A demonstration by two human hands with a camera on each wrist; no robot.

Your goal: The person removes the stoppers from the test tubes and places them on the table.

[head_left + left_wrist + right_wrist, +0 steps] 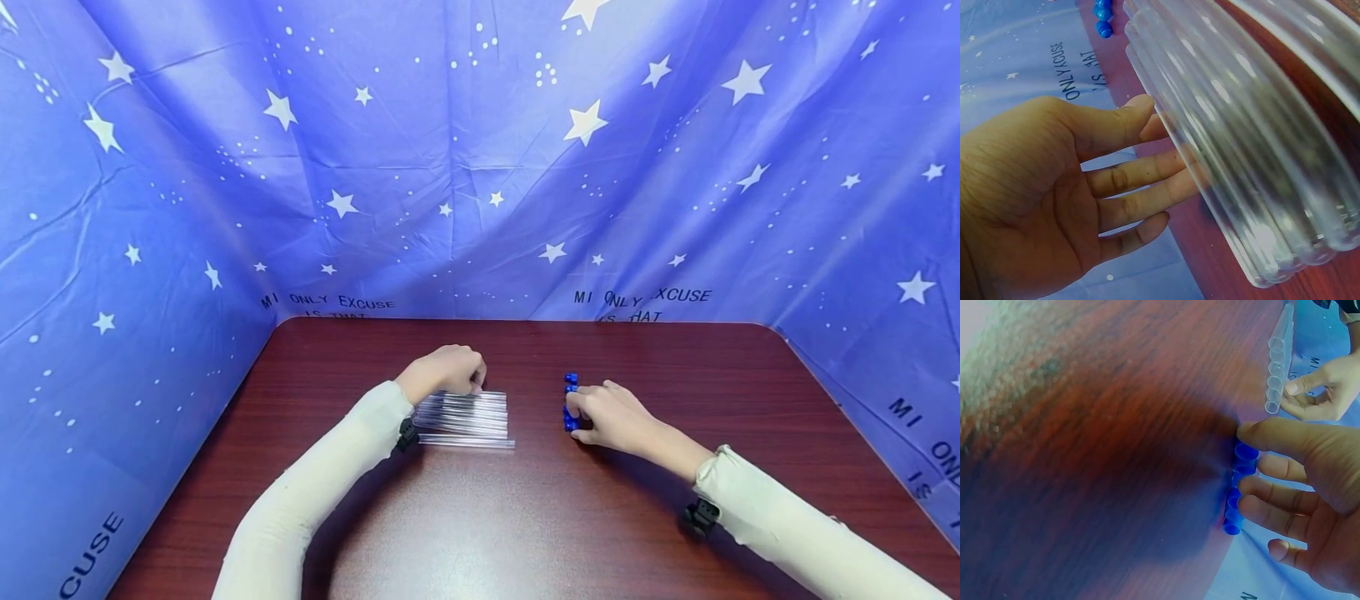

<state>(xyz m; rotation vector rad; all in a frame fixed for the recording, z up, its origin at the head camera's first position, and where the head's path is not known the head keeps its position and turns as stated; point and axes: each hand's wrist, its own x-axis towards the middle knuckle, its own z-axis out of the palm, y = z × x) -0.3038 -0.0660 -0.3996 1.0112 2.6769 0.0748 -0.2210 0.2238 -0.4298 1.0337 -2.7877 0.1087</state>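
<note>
A row of clear tubes (465, 415) lies side by side on the table. My left hand (447, 369) is at the far edge of the row; in the left wrist view its thumb (1141, 109) meets the outermost tube, and some fingertips show through the clear wall. Farther right is a short line of small blue caps (571, 423). My right hand (618, 417) bends loosely over them. From the right wrist, its thumb (1266, 432) touches the cap at one end while the other fingers lie along the row's side, partly covering it.
One clear tube (468, 443) lies a little apart, on the near side of the row. The dark red wooden table (465, 525) is ringed by a blue star-patterned cloth (450, 167) at the back and both sides.
</note>
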